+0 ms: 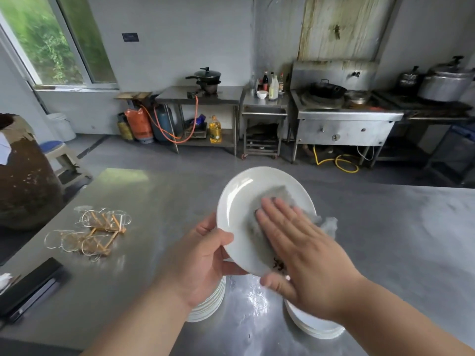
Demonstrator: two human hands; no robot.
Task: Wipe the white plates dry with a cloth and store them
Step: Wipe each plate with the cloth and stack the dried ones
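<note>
My left hand [205, 255] grips the left rim of a white plate [239, 201], held tilted above the steel table. My right hand [295, 242] lies flat with straight fingers on a grey cloth [280, 194], pressing it against the plate's face. The cloth spills past the plate's right edge. Below my hands stand two stacks of white plates: one [209, 301] under my left wrist and one [313, 325] under my right forearm, both partly hidden.
The steel table [154, 196] carries a wire and wood rack [92, 232] at the left, a black flat case [28, 289] near the left edge and water drops [257, 299] between the stacks. A large brown jar [23, 176] stands left. Stoves and gas cylinders line the far wall.
</note>
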